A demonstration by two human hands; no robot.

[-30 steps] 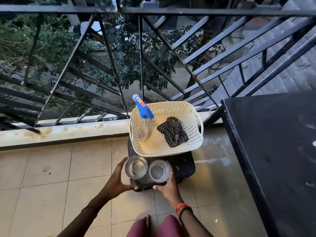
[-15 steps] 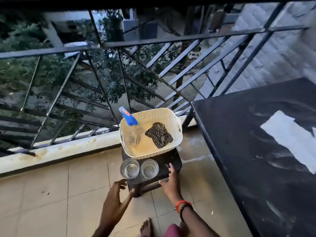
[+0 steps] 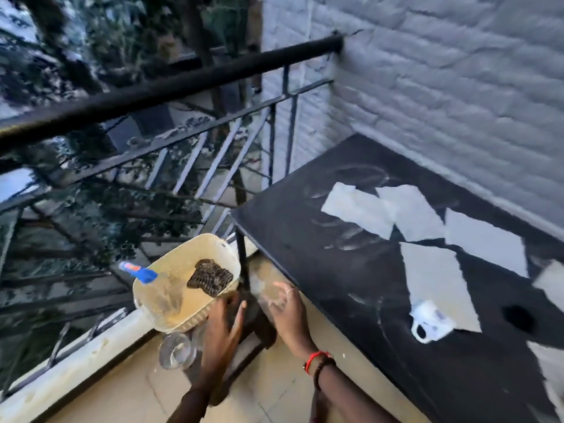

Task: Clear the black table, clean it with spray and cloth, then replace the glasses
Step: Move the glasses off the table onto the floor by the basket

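The black table [image 3: 290, 239] fills the right side; several torn white paper pieces [image 3: 360, 209] and a small crumpled white item [image 3: 430, 322] lie on it. Left of it, a cream basket [image 3: 183, 319] sits on a dark stool [image 3: 262, 328] and holds a blue-topped spray bottle [image 3: 143, 274] and a striped cloth [image 3: 210, 276]. One clear glass [image 3: 177, 351] shows at the stool's near side; I cannot make out a second glass. My left hand [image 3: 222, 325] hovers over the stool, fingers straight, holding nothing. My right hand [image 3: 287, 312] is beside the table's corner leg, fingers spread, empty.
A black metal railing [image 3: 171, 87] runs along the left and back, above a low pale ledge [image 3: 76, 374]. A white brick wall [image 3: 427, 87] stands behind the table. Tiled floor [image 3: 274, 398] lies under my arms.
The view has swung right and up, bringing the table top and wall into sight. Both hands have come off the glasses and lifted, now hovering open above the stool.
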